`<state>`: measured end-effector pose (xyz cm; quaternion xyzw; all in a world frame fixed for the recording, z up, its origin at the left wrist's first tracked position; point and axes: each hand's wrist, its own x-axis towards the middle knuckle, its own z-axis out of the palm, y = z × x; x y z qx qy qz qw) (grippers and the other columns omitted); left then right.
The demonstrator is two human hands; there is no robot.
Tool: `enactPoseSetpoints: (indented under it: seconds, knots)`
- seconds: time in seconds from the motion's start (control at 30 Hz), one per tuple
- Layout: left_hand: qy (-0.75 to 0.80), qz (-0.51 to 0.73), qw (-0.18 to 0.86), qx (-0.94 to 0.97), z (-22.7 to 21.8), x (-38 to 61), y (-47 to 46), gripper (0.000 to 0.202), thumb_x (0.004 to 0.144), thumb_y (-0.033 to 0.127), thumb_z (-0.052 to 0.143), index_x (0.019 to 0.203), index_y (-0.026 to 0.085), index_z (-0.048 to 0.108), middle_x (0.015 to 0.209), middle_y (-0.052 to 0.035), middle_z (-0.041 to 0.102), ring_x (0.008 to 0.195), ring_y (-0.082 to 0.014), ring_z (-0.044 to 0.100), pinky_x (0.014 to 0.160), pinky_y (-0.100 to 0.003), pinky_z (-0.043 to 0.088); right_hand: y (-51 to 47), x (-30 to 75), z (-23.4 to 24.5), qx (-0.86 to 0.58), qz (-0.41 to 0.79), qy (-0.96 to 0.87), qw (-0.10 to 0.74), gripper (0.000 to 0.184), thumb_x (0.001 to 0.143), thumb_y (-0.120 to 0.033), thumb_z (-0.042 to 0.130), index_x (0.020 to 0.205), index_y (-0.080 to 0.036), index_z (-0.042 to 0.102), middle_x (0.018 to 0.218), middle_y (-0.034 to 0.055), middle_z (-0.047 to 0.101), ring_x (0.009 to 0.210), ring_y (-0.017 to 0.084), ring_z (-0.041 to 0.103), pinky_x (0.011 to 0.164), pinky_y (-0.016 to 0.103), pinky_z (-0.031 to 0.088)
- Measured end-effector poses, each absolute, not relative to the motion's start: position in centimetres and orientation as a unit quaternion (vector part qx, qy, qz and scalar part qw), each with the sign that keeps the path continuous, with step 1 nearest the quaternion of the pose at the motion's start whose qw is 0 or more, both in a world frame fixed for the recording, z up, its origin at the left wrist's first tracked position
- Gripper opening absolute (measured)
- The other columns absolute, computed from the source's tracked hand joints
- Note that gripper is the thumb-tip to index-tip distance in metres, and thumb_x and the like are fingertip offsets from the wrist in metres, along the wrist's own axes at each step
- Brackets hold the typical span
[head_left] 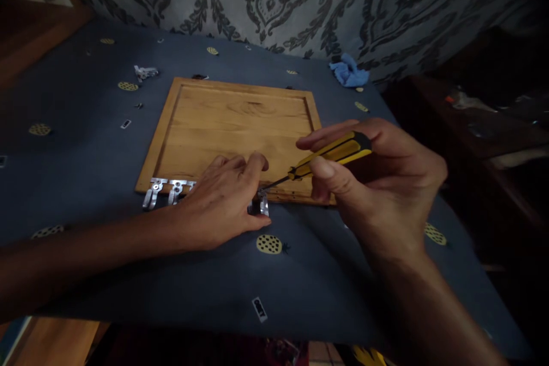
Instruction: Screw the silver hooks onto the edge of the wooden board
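Note:
A square wooden board (pixel 234 126) lies on a blue cloth. Along its near edge sits a metal hook rail (pixel 165 189) with hooks hanging off the edge. My left hand (pixel 223 200) lies flat over the rail, fingers stretched out and pressing on it and the board. My right hand (pixel 377 183) is closed round a yellow-and-black screwdriver (pixel 332 154). The screwdriver's tip meets the rail close to my left fingertips, by the rightmost hook (pixel 263 204).
The blue cloth (pixel 86 154) with pineapple prints covers the table. A small metal part (pixel 146 72) lies at the back left, a crumpled blue rag (pixel 348 73) at the back right. Patterned wallpaper stands behind. Dark furniture is on the right.

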<state>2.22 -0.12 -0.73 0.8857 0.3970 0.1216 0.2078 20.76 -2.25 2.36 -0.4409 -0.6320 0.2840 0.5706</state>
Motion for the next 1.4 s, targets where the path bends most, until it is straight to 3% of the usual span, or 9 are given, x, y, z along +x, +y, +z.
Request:
enactPoseSetpoints:
  seconds: [0.13,0.3,0.4,0.5,0.73,1.2,1.4]
  knots:
    - [0.398,0.119,0.202,0.887,-0.6,2.2,-0.1,0.059,0.078,0.036,0.084,0.120,0.017,0.047,0.109,-0.0086,0.068,0.107,-0.0306,0.064,0.096,-0.043,0.048,-2.1,20.6,2.1,-0.425,0.330,-0.603,0.588,0.029,0.074,-0.039,0.090,0.077,-0.024,0.065,0.081,-0.0023,0.079,0.040,0.007,0.057,0.035,0.021,0.049]
    - [0.403,0.111,0.202,0.886,-0.5,2.2,-0.1,0.058,0.078,0.036,0.083,0.119,0.018,0.047,0.106,-0.0076,0.069,0.105,-0.0309,0.064,0.094,-0.043,0.049,-2.0,20.9,2.0,-0.407,0.360,-0.617,0.569,0.022,0.087,-0.035,0.079,0.107,-0.027,0.076,0.089,-0.0003,0.079,0.049,0.010,0.065,0.043,0.026,0.057]
    - [0.405,0.109,0.205,0.884,-0.4,2.3,-0.1,0.057,0.078,0.034,0.083,0.119,0.019,0.047,0.108,-0.0081,0.069,0.106,-0.0306,0.065,0.095,-0.043,0.048,-2.2,20.7,2.0,-0.428,0.334,-0.618,0.568,0.012,0.084,-0.033,0.082,0.091,-0.026,0.077,0.084,-0.0020,0.076,0.047,0.009,0.064,0.041,0.024,0.055]
    - [0.407,0.107,0.205,0.884,-0.4,2.3,-0.1,0.058,0.077,0.034,0.084,0.119,0.018,0.048,0.110,-0.0090,0.069,0.108,-0.0306,0.065,0.096,-0.042,0.048,-2.3,20.2,1.5,-0.436,0.277,-0.604,0.607,0.023,0.075,-0.033,0.090,0.078,-0.024,0.068,0.070,-0.0053,0.070,0.044,0.008,0.059,0.038,0.021,0.051]
    - [0.402,0.118,0.205,0.885,-0.6,2.2,-0.2,0.061,0.078,0.037,0.085,0.122,0.016,0.049,0.107,-0.0080,0.069,0.104,-0.0300,0.064,0.095,-0.041,0.047,-2.2,20.1,0.9,-0.406,0.196,-0.590,0.670,0.022,0.083,-0.032,0.084,0.084,-0.025,0.063,0.064,-0.0079,0.061,0.044,0.007,0.058,0.037,0.020,0.046]
    - [0.400,0.113,0.203,0.886,-0.6,2.2,-0.2,0.062,0.077,0.035,0.086,0.122,0.014,0.049,0.108,-0.0088,0.069,0.104,-0.0298,0.064,0.094,-0.041,0.046,-2.1,19.9,0.9,-0.447,0.211,-0.597,0.632,0.032,0.079,-0.041,0.086,0.078,-0.025,0.059,0.062,-0.0072,0.059,0.042,0.008,0.056,0.035,0.021,0.046]
    - [0.400,0.106,0.198,0.888,-0.5,2.3,-0.2,0.063,0.077,0.035,0.086,0.122,0.014,0.049,0.108,-0.0094,0.069,0.105,-0.0314,0.064,0.094,-0.042,0.047,-2.1,20.5,1.5,-0.451,0.256,-0.612,0.597,0.028,0.073,-0.039,0.091,0.085,-0.027,0.069,0.075,-0.0046,0.064,0.047,0.009,0.058,0.041,0.024,0.049]
